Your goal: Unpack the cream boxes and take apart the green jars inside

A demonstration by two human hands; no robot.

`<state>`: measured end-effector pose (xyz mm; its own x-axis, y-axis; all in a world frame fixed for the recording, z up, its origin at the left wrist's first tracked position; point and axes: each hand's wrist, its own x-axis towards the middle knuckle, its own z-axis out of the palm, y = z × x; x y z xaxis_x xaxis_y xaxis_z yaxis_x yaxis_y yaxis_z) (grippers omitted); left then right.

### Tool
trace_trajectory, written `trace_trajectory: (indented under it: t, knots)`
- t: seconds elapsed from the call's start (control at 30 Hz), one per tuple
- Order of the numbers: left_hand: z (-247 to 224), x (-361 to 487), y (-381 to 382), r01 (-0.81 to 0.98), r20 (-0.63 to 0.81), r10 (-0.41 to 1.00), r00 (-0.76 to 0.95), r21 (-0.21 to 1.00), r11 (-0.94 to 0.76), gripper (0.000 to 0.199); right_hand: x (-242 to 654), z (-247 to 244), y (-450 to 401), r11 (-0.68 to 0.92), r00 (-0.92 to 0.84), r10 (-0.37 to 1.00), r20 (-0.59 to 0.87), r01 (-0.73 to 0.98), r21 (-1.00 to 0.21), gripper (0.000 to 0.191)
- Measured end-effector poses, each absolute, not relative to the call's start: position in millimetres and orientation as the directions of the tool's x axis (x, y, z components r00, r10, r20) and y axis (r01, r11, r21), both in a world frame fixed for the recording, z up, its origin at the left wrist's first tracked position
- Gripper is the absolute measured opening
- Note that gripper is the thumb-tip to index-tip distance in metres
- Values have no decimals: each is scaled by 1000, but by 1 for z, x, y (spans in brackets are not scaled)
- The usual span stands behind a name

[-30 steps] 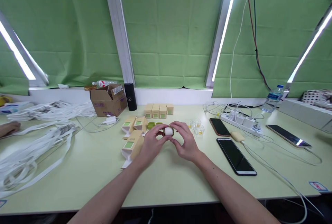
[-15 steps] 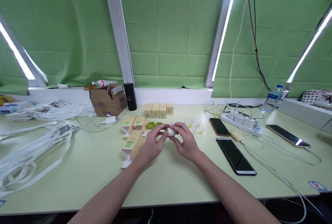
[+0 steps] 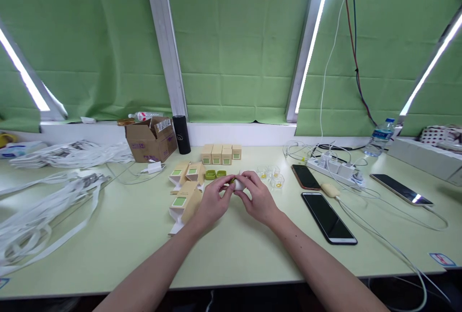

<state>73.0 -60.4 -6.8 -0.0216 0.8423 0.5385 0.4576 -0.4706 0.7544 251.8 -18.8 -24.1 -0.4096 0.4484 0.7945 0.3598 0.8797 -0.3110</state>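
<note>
My left hand and my right hand meet over the middle of the table, fingertips closed around a small white rounded item with a green part. Fingers cover much of it, so its exact kind is unclear. Just beyond my left hand sit two small olive-green cups. Several opened small cardboard boxes with green labels lie to the left of that hand. Past my right hand stand several clear plastic cups with yellow bits inside.
Several small closed boxes stand in a row farther back. A brown carton, a black tumbler and white straps are on the left. On the right lie phones, cables, a power strip and a water bottle.
The white item has turned between my fingertips, and its white side now faces more to the right. Both hands stay in nearly the same place.
</note>
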Motion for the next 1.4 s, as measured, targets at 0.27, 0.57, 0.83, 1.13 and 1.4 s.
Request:
trace_trajectory:
  t: [0.27, 0.57, 0.83, 1.13, 1.4]
  knots:
    - [-6, 77, -62, 502, 529, 848, -39, 744, -441, 34, 248, -23, -18, 838, -474, 363, 802, 543, -58, 31]
    - [6, 82, -67, 573, 500, 862, -81, 731, -370, 32, 241, -24, -18, 786, -514, 334, 790, 615, 67, 30]
    - [8, 83, -67, 614, 506, 859, -74, 702, -361, 30, 236, -22, -19, 779, -505, 345, 791, 624, 58, 27]
    - [-3, 67, -63, 495, 509, 858, 72, 728, -474, 47, 249, -23, -16, 828, -383, 455, 804, 514, -224, 29]
    - [-7, 68, -59, 493, 468, 883, 13, 766, -413, 41, 251, -21, -17, 852, -351, 518, 780, 295, -433, 28]
